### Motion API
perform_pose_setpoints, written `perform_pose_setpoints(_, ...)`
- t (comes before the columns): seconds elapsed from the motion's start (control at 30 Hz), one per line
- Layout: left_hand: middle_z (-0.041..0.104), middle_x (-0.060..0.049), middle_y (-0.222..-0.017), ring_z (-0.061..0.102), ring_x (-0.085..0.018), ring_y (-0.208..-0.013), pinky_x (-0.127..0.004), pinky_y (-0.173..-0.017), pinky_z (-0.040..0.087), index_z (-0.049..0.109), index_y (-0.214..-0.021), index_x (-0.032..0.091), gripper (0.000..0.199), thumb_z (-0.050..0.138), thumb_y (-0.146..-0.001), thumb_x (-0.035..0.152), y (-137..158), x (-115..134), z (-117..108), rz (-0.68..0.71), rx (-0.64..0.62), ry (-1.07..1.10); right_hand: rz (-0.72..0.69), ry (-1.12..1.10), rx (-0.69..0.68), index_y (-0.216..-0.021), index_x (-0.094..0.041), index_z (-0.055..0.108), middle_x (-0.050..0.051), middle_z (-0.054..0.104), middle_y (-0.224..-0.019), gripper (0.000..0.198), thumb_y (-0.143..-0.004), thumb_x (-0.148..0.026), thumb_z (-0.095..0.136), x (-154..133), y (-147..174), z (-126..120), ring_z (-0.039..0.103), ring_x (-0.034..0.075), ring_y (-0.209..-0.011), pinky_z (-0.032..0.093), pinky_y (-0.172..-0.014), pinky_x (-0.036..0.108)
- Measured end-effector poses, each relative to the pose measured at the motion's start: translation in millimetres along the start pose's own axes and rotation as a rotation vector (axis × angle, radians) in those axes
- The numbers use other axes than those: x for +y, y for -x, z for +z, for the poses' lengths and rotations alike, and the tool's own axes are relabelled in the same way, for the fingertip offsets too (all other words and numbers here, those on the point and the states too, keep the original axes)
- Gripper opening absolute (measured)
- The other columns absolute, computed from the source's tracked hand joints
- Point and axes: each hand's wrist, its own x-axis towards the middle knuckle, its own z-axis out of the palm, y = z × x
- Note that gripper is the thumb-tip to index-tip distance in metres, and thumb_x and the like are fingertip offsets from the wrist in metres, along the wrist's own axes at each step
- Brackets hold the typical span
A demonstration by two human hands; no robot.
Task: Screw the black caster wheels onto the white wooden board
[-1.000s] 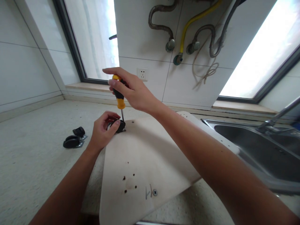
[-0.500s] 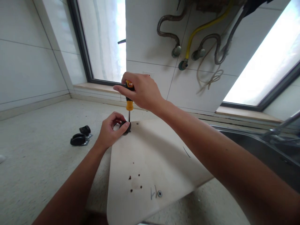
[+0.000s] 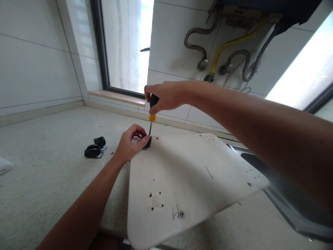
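A white board (image 3: 187,173) with rounded corners, screw holes and pencil marks lies on the countertop. At its far left corner sits a black caster wheel (image 3: 146,141), pinched between the thumb and fingers of my left hand (image 3: 134,140). My right hand (image 3: 166,96) is closed around the yellow and black handle of a screwdriver (image 3: 152,117). The screwdriver stands nearly upright, its shaft running down behind the caster; the tip is hidden. A screw head (image 3: 182,214) shows near the board's front edge.
Two more black casters (image 3: 93,151) lie on the speckled countertop (image 3: 65,187) to the left. A metal sink (image 3: 283,205) is at the right, partly under my right arm. Hoses and a yellow pipe (image 3: 234,41) run along the tiled wall behind.
My right forearm has swung up and the hand's grip on the screwdriver handle has turned. The left hand still holds the caster. The whole view has shifted, showing more of the board's right side.
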Motion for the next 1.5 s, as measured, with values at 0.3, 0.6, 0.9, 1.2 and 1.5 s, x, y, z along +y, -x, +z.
perform_pose_setpoints(0.3, 0.068, -0.002, -0.089, 0.066, -0.019, -0.081, -0.035, -0.078, 0.055, 0.066, -0.089, 0.023, 0.020, 0.077, -0.088, 0.039, -1.5, 2.5, 1.1, -0.014, 0.006, -0.005, 0.066, 0.106, 0.032, -0.095, -0.019, 0.076, 0.007, 0.069, -0.078, 0.056, -0.073, -0.069, 0.089, -5.1, -11.1, -3.5, 0.065, 0.025, -0.081, 0.047, -0.069, 0.035)
perform_pose_setpoints(0.6, 0.069, -0.002, -0.096, 0.067, -0.021, -0.089, -0.037, -0.084, 0.053, 0.065, -0.097, 0.023, 0.025, 0.081, -0.083, 0.036, -0.6, -0.4, -0.2, -0.028, -0.039, 0.010, 0.123, 0.093, -0.066, -0.070, -0.015, 0.072, 0.008, 0.063, -0.061, 0.061, -0.083, -0.075, 0.076, -8.0, -14.4, -5.8, 0.066, 0.024, -0.071, 0.050, -0.068, 0.039)
perform_pose_setpoints(0.9, 0.072, -0.006, -0.105, 0.069, -0.025, -0.099, -0.041, -0.092, 0.055, 0.067, -0.103, 0.022, 0.019, 0.065, -0.084, 0.023, -0.8, -3.1, -2.3, 0.002, -0.036, 0.052, 0.038, -0.024, -0.046, -0.076, -0.018, 0.075, 0.001, 0.064, -0.057, 0.045, -0.079, -0.060, 0.089, -5.1, -9.4, -11.3, 0.064, 0.018, -0.063, 0.046, -0.062, 0.032)
perform_pose_setpoints(1.2, 0.070, -0.006, -0.102, 0.069, -0.025, -0.097, -0.042, -0.092, 0.056, 0.067, -0.102, 0.022, 0.022, 0.069, -0.081, 0.026, -0.8, -1.1, -3.7, -0.008, -0.019, 0.083, -0.008, -0.206, -0.062, -0.105, -0.021, 0.076, 0.003, 0.077, -0.079, 0.033, -0.082, -0.039, 0.091, 8.5, 1.9, -9.5, 0.068, 0.018, -0.063, 0.047, -0.064, 0.033)
perform_pose_setpoints(1.5, 0.071, -0.006, -0.102, 0.067, -0.024, -0.094, -0.037, -0.084, 0.055, 0.068, -0.098, 0.024, 0.019, 0.073, -0.079, 0.026, -0.9, 1.8, -5.3, -0.009, -0.008, 0.130, -0.035, -0.318, 0.047, -0.099, -0.021, 0.072, 0.006, 0.076, -0.084, 0.036, -0.090, -0.054, 0.081, 11.8, 13.4, 7.3, 0.067, 0.020, -0.069, 0.048, -0.065, 0.035)
